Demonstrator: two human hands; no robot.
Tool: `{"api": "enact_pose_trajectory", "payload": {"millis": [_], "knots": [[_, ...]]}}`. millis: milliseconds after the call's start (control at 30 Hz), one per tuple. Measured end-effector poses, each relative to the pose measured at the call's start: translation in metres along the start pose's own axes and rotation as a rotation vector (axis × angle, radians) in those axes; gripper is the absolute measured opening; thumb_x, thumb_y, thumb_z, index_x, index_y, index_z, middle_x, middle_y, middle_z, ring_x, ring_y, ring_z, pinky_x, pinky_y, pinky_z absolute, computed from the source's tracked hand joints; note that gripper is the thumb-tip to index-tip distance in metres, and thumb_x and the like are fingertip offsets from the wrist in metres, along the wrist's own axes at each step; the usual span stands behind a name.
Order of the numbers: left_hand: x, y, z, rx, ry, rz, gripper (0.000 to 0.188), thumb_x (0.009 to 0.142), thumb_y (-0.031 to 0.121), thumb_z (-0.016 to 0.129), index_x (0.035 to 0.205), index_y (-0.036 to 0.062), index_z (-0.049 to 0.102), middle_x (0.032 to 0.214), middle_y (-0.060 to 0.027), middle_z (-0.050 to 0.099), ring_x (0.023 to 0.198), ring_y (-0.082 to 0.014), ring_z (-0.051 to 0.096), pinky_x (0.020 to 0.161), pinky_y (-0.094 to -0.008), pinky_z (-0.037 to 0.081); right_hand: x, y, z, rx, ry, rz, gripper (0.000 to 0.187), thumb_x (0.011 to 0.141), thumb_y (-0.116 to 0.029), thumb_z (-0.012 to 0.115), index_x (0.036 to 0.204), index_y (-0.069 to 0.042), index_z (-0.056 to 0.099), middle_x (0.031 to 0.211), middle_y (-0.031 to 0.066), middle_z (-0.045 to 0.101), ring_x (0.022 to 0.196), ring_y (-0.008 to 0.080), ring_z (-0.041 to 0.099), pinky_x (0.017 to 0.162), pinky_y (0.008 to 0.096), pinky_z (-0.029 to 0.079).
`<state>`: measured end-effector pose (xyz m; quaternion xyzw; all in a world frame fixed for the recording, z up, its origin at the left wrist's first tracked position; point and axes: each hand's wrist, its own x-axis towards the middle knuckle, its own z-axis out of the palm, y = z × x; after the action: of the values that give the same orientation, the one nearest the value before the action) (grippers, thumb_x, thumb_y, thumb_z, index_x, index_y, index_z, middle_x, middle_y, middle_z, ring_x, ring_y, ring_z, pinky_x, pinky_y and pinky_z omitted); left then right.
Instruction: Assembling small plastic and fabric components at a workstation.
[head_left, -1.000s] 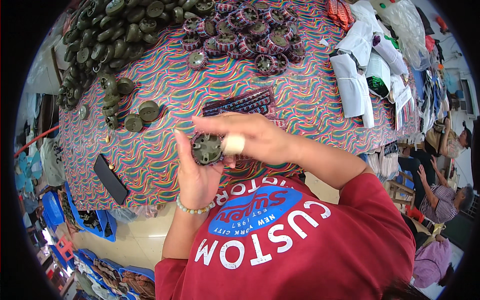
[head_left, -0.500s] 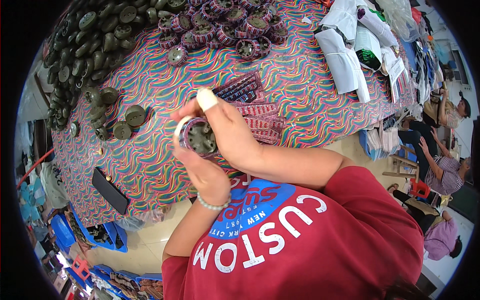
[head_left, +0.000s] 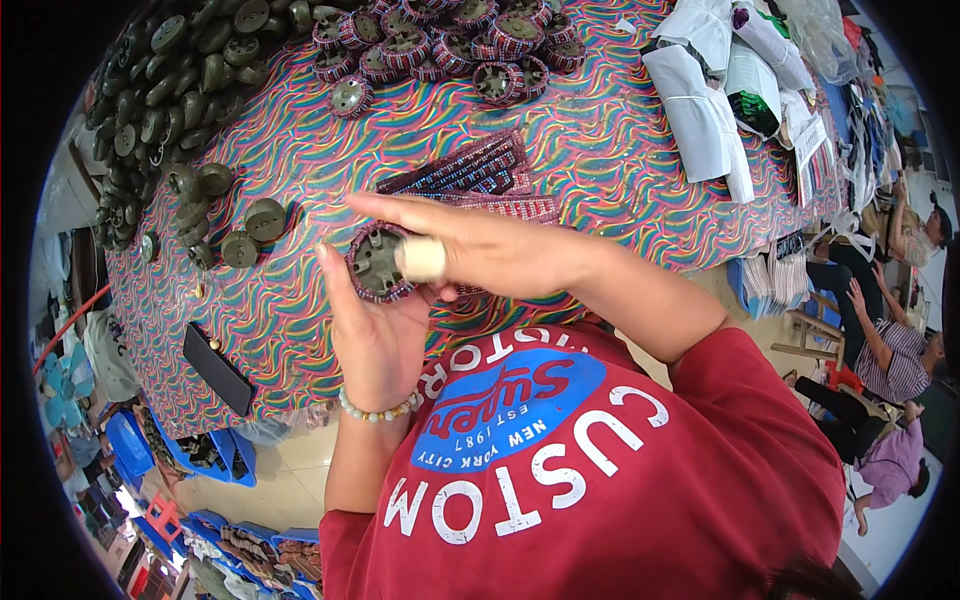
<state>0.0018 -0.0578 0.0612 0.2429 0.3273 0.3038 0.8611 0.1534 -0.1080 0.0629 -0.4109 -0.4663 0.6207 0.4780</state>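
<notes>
My left hand (head_left: 378, 335), with a beaded bracelet at the wrist, holds a dark green wheel (head_left: 374, 262) whose rim is wrapped in a red and blue beaded strip. Its thumb lies along the wheel's left side, while the other fingers are partly hidden beneath. Across the wheel's right side is my right hand (head_left: 490, 245), a pale finger cot (head_left: 421, 258) over the hub and fingers reaching along the far rim. Just beyond lie several beaded strips (head_left: 470, 170), partly covered by the right hand.
Wrapped wheels (head_left: 450, 45) are heaped at the far side, bare green wheels (head_left: 190, 90) at the far left. Some loose wheels (head_left: 265, 220) sit nearer. A black phone (head_left: 217, 370) lies near the left edge; white-wrapped bundles (head_left: 690, 110) lie at right. Other people sit farther right.
The right hand has swung over the wheel, its finger cot moving from above the wheel onto the hub. The wheel has shifted slightly left, and the left thumb now stands along its side.
</notes>
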Motion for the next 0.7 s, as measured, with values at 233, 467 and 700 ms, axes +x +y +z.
{"api": "enact_pose_trajectory", "payload": {"millis": [233,467,700], "knots": [[0.003,0.003,-0.006,0.057,-0.357,-0.021,0.058,0.098,0.051,0.03,0.124,0.0023,0.048,0.117,-0.0084,0.057,0.108,-0.0246,0.056,0.091,-0.0407,0.045,-0.003,0.004,-0.005,0.315,-0.056,0.206,0.064,0.089,-0.02,0.058,0.143,-0.006,0.027,0.131,0.0122,0.043,0.128,0.0221,0.037,0.105,0.0341,0.031],[-0.008,0.001,-0.003,0.212,-0.032,0.058,0.06,0.097,0.053,0.03,0.127,0.0026,0.042,0.121,-0.0094,0.052,0.109,-0.0204,0.053,0.095,-0.038,0.041,0.002,0.013,0.008,0.242,0.013,-0.063,0.062,0.084,-0.018,0.063,0.138,-0.005,0.035,0.137,0.0138,0.038,0.13,0.0229,0.035,0.107,0.0343,0.028],[-0.011,0.01,-0.017,0.229,-0.252,0.029,0.064,0.096,0.058,0.027,0.116,0.0017,0.05,0.108,-0.0108,0.059,0.096,-0.021,0.059,0.081,-0.0372,0.047,-0.007,0.01,0.002,0.246,-0.1,-0.078,0.042,0.095,-0.016,0.047,0.135,-0.005,0.04,0.142,0.012,0.035,0.115,0.0204,0.048,0.085,0.0321,0.047]]}}
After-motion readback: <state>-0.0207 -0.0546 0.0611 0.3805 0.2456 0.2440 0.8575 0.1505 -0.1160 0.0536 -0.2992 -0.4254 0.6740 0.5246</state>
